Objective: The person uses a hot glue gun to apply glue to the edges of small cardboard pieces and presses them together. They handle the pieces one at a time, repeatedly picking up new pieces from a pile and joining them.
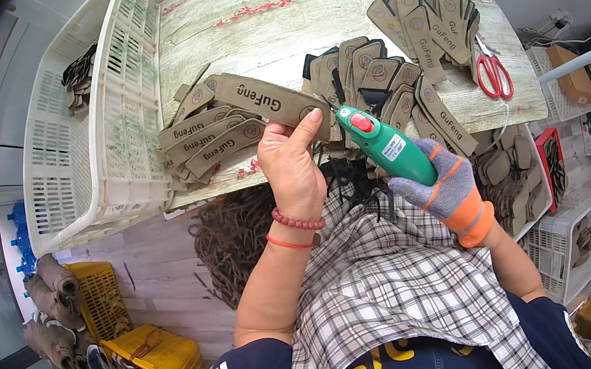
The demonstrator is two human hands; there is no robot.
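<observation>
My bare left hand (294, 161) pinches the end of a tan fabric strap (258, 99) with dark print, between thumb and fingers. The strap points up and left over the table. My right hand (446, 189), in a grey and orange glove, is wrapped around green electric scissors (387, 145) with a red button. Their narrow tip is close to the strap's right end; whether it touches I cannot tell. Below the strap, at the left, is a pile of similar straps (215, 147). Behind the tool tip lies another pile (370, 66) with black edges.
A worn whitish table (299, 16) bears a further strap pile (429, 25) and red-handled scissors (494, 77). A white plastic crate (132, 94) stands at the left. Brown trimmings (235, 245) hang below the table's front edge. Yellow crates (156, 356) stand lower left.
</observation>
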